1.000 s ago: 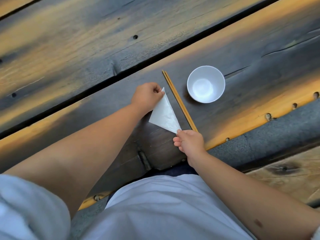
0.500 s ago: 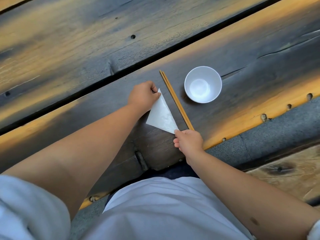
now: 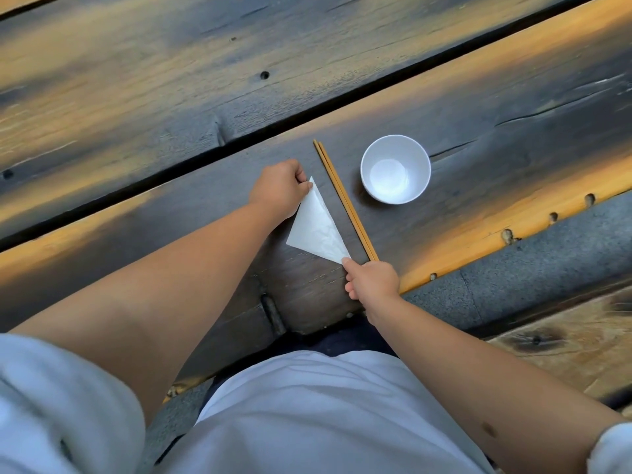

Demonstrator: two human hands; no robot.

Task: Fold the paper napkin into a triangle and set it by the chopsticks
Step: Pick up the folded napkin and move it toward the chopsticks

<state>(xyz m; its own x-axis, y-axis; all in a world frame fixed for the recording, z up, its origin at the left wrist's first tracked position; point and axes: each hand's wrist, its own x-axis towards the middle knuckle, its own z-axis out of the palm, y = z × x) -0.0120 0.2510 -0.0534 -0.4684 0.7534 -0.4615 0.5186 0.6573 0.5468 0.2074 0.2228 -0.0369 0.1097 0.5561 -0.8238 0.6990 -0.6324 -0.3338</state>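
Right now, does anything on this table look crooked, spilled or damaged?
Nothing stands out. The napkin is a neat triangle lying flat beside the chopsticks, its long edge roughly parallel to them. The left hand and right hand each hold a corner. The white bowl stands upright and looks empty.

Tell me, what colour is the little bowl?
The bowl is plain white, seen in the head view.

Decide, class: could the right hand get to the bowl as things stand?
Probably yes. The right hand is pinching the napkin corner, so it must let go first. Only the flat chopsticks lie between it and the bowl, easily passed over.
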